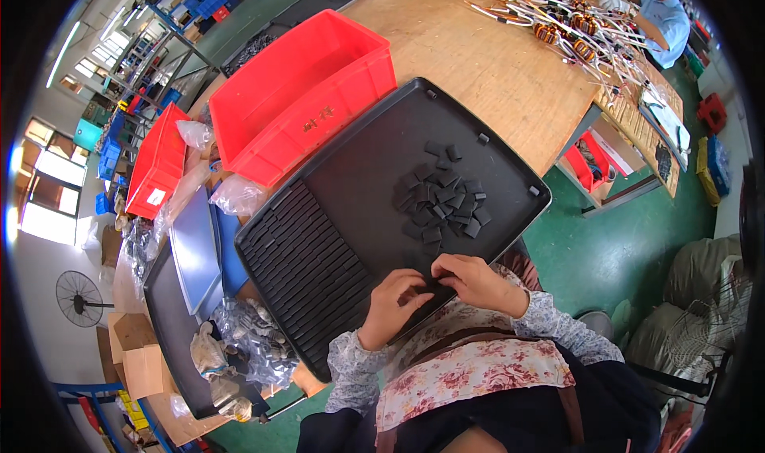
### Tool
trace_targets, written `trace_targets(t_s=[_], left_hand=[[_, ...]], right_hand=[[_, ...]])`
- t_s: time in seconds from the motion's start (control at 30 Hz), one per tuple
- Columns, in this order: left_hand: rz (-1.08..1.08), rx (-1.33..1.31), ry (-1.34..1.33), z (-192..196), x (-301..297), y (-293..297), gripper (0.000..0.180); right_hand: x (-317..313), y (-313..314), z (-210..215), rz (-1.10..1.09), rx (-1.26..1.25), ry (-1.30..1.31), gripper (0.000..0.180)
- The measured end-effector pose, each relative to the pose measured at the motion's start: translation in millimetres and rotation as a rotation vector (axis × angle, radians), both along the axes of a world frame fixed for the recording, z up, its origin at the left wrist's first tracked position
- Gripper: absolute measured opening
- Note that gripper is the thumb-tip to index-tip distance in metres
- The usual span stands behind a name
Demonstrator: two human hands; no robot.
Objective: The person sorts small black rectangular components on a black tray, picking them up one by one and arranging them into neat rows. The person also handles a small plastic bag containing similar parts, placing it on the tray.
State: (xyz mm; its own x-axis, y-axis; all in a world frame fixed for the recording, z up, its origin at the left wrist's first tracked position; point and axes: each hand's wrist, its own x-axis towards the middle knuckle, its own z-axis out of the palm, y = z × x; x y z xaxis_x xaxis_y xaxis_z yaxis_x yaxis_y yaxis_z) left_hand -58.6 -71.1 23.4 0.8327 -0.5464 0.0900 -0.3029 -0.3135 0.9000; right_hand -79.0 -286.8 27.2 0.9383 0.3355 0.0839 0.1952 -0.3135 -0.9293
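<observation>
A large black tray (374, 146) with a raised rim lies across the table edge in front of me. Loose small black blocks (442, 196) form a heap on its right half. More of these blocks stand packed in neat slanting rows (303, 266) along the tray's left side. Over the near edge of the tray, my left hand (393, 302) curls its fingers and thumb inward. Close beside it, my right hand (476, 282) has its fingertips bent together in a pinch. Whatever lies between the fingers of either hand is too dark and small to make out.
A red plastic bin (295, 102) stands against the tray's far left side, on the wooden table (478, 70). Wired copper coils (582, 27) lie at the far right, near another person (665, 19). Plastic bags and a second black tray (171, 333) are at left.
</observation>
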Motion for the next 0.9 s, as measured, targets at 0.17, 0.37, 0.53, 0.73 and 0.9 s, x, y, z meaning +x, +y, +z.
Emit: trace_targets(t_s=[0.17,0.37,0.53,0.73,0.9], left_hand=[[0.053,-0.303,0.434,-21,5,-12,0.007],[0.073,-0.485,0.574,-31,13,-10,0.008],[0.146,-0.450,0.571,-24,12,-14,0.024],[0.093,-0.367,0.672,-35,12,-7,0.028],[0.083,-0.371,0.670,-28,12,-8,0.028]], right_hand=[[26,-36,8,-0.279,-0.250,-0.339,0.030],[63,-71,-14,-0.442,-0.522,-0.403,0.034],[53,-42,4,-0.501,-0.445,-0.413,0.030],[23,-1,5,-0.184,0.495,0.332,0.009],[22,2,-3,-0.234,0.292,0.260,0.005]])
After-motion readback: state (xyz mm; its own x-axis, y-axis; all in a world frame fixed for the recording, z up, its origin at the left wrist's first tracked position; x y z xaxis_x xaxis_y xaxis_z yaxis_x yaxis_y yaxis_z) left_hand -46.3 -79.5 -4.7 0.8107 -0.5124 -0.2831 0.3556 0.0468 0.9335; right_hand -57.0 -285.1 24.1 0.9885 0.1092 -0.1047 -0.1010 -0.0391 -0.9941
